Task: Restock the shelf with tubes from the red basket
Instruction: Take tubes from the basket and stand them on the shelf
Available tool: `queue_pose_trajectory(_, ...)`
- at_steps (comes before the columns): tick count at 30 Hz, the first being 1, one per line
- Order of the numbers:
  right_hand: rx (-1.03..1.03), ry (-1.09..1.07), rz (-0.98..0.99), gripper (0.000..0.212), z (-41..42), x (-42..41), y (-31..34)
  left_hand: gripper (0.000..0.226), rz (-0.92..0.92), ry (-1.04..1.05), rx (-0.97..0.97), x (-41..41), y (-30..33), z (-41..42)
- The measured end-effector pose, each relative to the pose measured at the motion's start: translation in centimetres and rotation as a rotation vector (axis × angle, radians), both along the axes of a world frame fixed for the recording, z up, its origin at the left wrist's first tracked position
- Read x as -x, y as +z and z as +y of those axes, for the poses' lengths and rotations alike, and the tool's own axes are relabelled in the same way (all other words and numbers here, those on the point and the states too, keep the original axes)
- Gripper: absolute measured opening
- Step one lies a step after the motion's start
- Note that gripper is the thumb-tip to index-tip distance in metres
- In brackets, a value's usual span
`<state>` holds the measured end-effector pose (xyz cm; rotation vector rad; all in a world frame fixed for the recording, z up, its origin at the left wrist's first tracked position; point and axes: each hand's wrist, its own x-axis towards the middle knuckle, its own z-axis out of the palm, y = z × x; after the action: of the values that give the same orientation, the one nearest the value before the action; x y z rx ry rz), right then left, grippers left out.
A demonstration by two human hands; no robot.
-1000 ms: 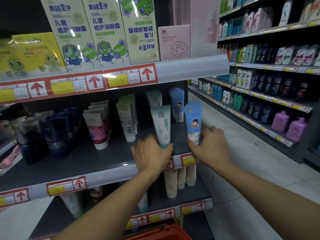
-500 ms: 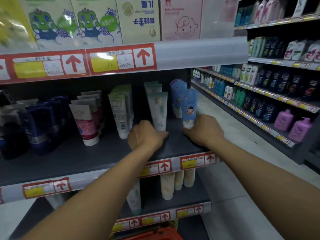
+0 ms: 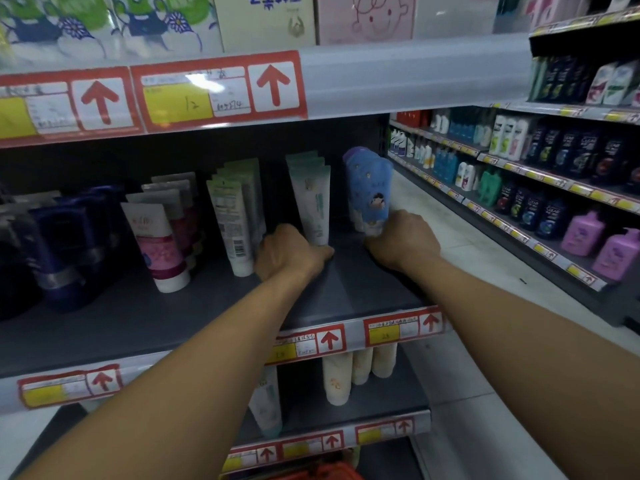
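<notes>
On the dark grey metal shelf (image 3: 363, 292), tubes stand cap-down in rows w/ labels facing out. Left hand (image 3: 289, 256) curls round the base of the white-and-green plastic tube (image 3: 311, 202); right hand (image 3: 403, 242) pinches the blue cartoon-print tube (image 3: 370, 195) low, probably seating both upright at row fronts. Red plastic basket (image 3: 322, 472) sits below, only its rim visible.
</notes>
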<state>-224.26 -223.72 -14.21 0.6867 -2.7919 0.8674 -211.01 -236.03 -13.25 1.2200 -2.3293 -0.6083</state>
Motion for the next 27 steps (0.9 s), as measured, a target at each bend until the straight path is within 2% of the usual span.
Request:
queue_pose_trajectory(6, 0.018, 0.036, 0.001, 0.060, -0.4, 0.5, -1.0, 0.070, 0.024, -0.023, 0.057, -0.1, -0.7, 0.2)
queue_pose_trajectory(9, 0.014, 0.019, 0.019, 0.056, -0.4, 0.5, -1.0, 0.073, 0.020, -0.018, 0.050, -0.2, -0.6, 0.3)
queue_pose_trajectory(15, -0.018, 0.016, 0.066, 0.053, -0.4, 0.5, -1.2, 0.060, 0.018, -0.017, 0.078, -0.2, -0.7, 0.1)
queue_pose_trajectory(18, -0.012, 0.026, 0.068, 0.047, -0.4, 0.5, -1.1, 0.060, 0.015, -0.024, 0.087, 0.0, -0.8, -0.1)
queue_pose_trajectory(27, -0.005, 0.043, 0.057, 0.046, -0.4, 0.4, -0.9, 0.062, 0.008, -0.048, 0.127, 0.4, -1.2, -0.5)
